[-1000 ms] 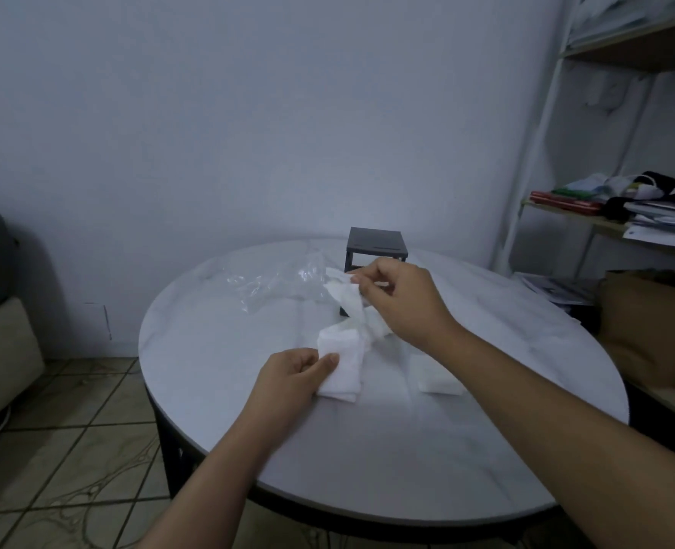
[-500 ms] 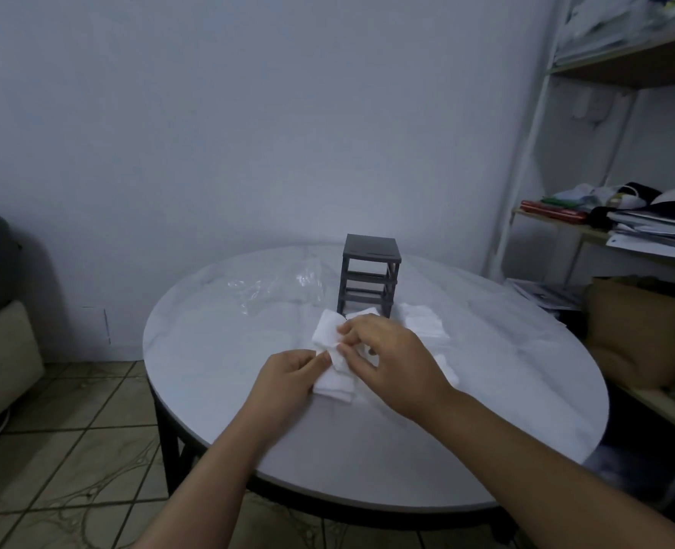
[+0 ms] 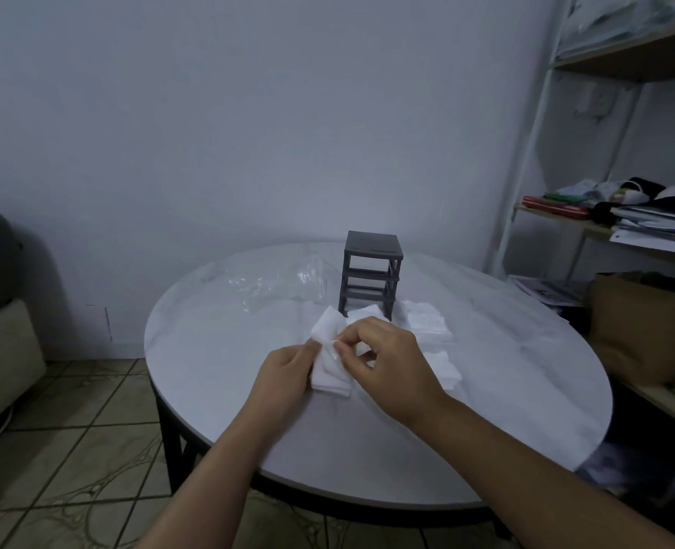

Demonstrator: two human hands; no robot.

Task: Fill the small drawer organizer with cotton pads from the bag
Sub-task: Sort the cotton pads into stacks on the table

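Left hand (image 3: 288, 374) grips white square pad stack (image 3: 328, 380) on round marbled desk (image 3: 367, 449); right hand (image 3: 387, 366) pinches top pad (image 3: 328, 328). Dark slatted organizer (image 3: 371, 277), crinkled clear bag (image 3: 276, 283) near far edge.

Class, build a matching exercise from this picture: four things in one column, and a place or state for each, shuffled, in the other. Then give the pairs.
1 organizer
2 bag
3 left hand
4 right hand

A pinches a pad
B clear, crumpled, left of the organizer
C dark grey, upright, far side of the table
D holds the stack

Pairs: 1-C, 2-B, 3-D, 4-A
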